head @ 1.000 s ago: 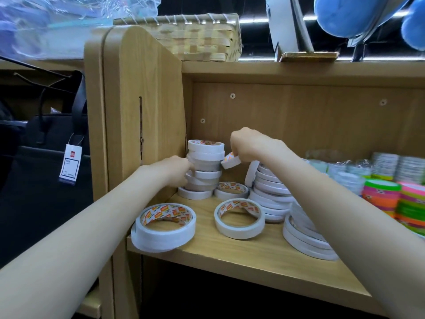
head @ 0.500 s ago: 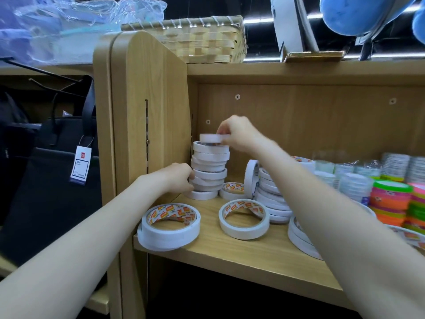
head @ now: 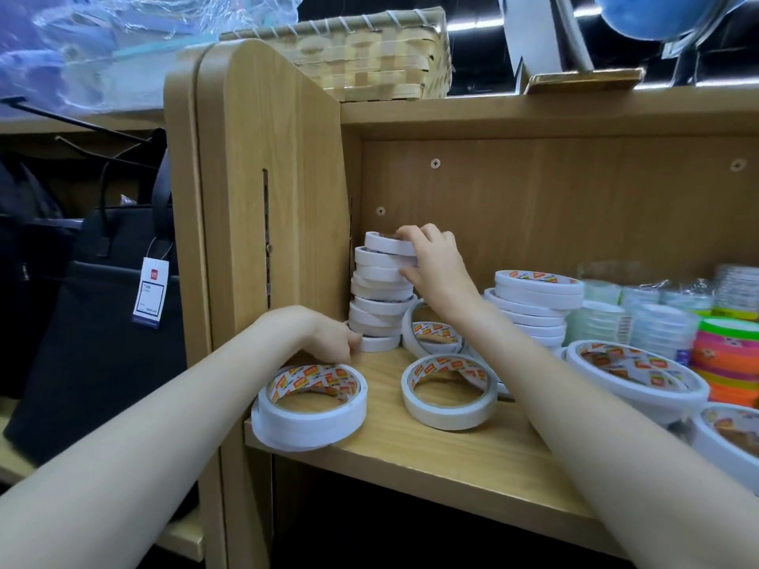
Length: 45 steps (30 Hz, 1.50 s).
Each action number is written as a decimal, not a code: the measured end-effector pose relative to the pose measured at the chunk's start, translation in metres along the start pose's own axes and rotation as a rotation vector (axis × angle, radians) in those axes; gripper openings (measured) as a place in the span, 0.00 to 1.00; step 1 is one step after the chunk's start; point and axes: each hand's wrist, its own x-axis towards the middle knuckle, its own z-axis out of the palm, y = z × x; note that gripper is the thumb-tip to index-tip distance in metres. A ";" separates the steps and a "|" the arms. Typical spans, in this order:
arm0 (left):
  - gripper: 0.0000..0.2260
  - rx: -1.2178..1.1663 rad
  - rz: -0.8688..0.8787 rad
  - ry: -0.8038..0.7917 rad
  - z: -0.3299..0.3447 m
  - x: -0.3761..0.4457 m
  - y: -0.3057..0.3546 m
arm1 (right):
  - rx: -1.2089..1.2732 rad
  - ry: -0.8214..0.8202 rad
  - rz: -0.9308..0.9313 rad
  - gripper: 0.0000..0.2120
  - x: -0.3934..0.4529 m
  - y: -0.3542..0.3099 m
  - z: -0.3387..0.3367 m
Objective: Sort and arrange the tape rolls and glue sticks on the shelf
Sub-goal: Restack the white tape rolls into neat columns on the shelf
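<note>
Wooden shelf (head: pixel 431 441) holds white tape rolls (head: pixel 382 293) under a basket (head: pixel 369 55).

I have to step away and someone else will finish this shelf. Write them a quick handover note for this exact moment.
Right hand: gripping the top roll of the tall stack in the shelf's back left corner, not yet released.
Left hand: steadying that stack at its base.
Done: tall stack and a second stack built.
Left: loose rolls at the front, one at the shelf edge, one mid-shelf, one leaning. No glue sticks visible.
</note>
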 end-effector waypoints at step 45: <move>0.36 -0.076 0.076 0.625 -0.003 0.003 -0.001 | 0.368 -0.155 0.451 0.35 -0.004 0.009 0.021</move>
